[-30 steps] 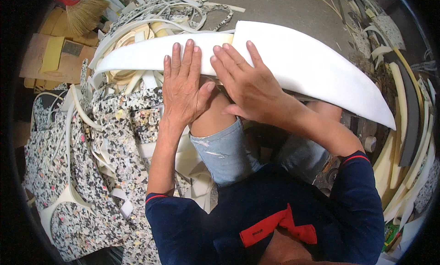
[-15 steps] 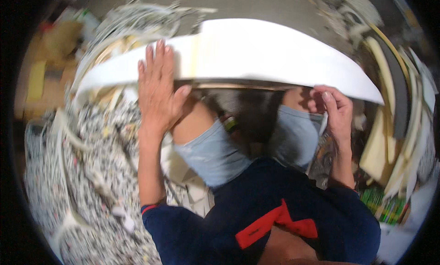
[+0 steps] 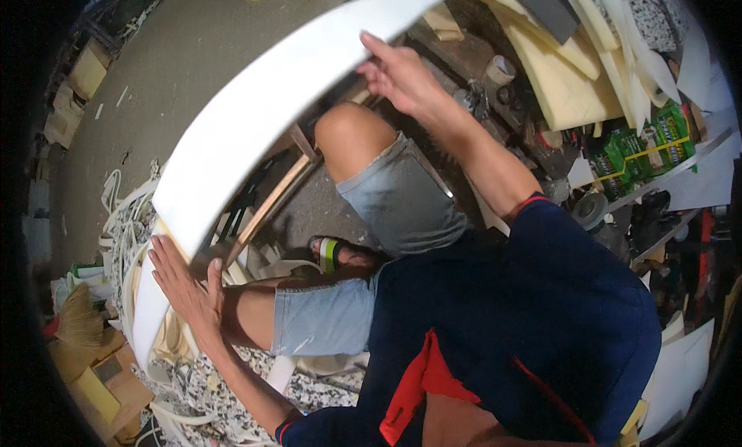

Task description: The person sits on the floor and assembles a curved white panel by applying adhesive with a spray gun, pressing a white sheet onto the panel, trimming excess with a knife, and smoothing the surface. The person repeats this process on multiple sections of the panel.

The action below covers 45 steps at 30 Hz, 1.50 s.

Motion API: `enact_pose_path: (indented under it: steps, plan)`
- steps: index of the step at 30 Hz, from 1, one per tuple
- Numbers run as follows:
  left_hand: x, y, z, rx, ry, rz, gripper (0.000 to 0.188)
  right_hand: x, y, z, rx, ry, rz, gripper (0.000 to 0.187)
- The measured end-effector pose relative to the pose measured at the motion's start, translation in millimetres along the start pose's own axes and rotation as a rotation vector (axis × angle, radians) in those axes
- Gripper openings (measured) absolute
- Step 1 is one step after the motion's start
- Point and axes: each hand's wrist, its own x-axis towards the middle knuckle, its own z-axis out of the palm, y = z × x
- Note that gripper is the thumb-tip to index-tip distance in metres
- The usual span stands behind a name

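Observation:
A long, curved white piece that looks like foam lies diagonally across in front of my knees, tapering toward both ends. A yellowish seam crosses it by my left fingers. My left hand rests flat on its lower left part, fingers stretched out and thumb apart. At its upper right edge, my right hand has its thumb on the top face and its other fingers curled at the rim. How far those fingers reach beneath it is hidden.
Under the piece a wooden frame bar shows between my legs. Cream foam offcuts hang at the upper right, near a green package. A tape roll sits among clutter. Speckled foam lies below left, a broom head beyond.
My view has turned, so the white piece now runs diagonally. My right hand has moved along its edge, thumb now over the top. My left hand stays flat near the seam.

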Motion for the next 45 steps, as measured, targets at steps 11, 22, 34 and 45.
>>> enact_pose_path:
  steps: [11, 22, 34, 45]
  plan:
    - [19.9, 28.2, 17.0, 0.173, 0.04, 0.013, 0.098, 135.9, 14.7, 14.3, -0.248, -0.192, -0.154, 0.081]
    - [30.8, 49.9, 13.1, 0.101, -0.038, -0.125, 0.096, -192.4, 240.4, -342.6, -1.729, -0.262, 0.811, 0.059]
    - [45.3, 53.7, -1.6, 0.17, -0.143, -0.225, 0.106, -221.0, 267.7, -401.3, -1.771, -0.263, 0.704, 0.037]
    - [19.6, 0.0, -3.1, -0.139, -0.032, -0.235, 0.076, -153.6, 28.4, -193.6, -1.596, -0.312, -0.093, 0.016]
